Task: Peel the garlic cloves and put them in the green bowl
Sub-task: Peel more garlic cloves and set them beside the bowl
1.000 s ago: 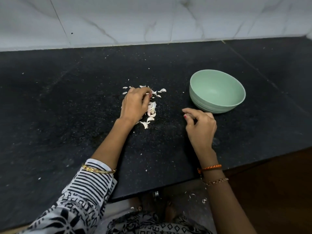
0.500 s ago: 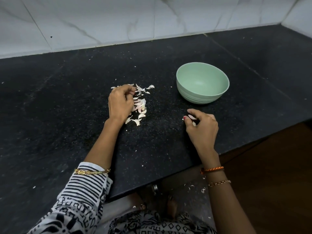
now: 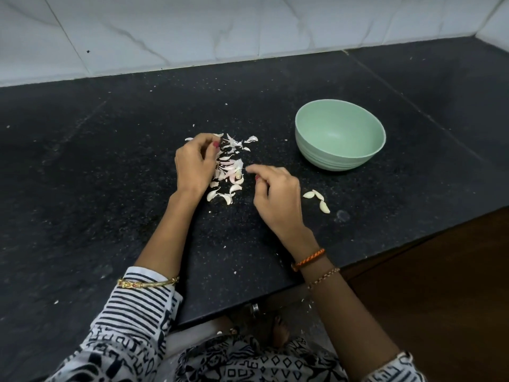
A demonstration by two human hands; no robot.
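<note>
The right hand (image 3: 278, 197), just below the middle of the frame, had left the spot near the counter's front edge where it sat half a second earlier and reached left to the garlic pile (image 3: 228, 172). Its forefinger and thumb were drawn together at the pile's right edge; whether they already pinched a clove or skin could not be told. Where that hand had been, three pale cloves (image 3: 316, 198) lay bare on the black countertop (image 3: 110, 161), lower right of centre, apparently peeled and set down rather than dropped in the bowl.

The left hand (image 3: 192, 164), at the centre of the frame, stayed on the pile's left side as before, fingers curled and thumb bent in toward them. It may have been pinching a scrap, but nothing was clearly visible between its fingertips.

The pile itself, a loose scatter of papery skins with some pinkish cloves among them, lay between the two hands. The green bowl (image 3: 340, 158) stood to the upper right, well apart from the pile and from the three cloves, and what showed of its inside looked empty.

Judging from this, one round of peeling had ended and the next clove was being picked out; the finished cloves were not yet in the bowl.
</note>
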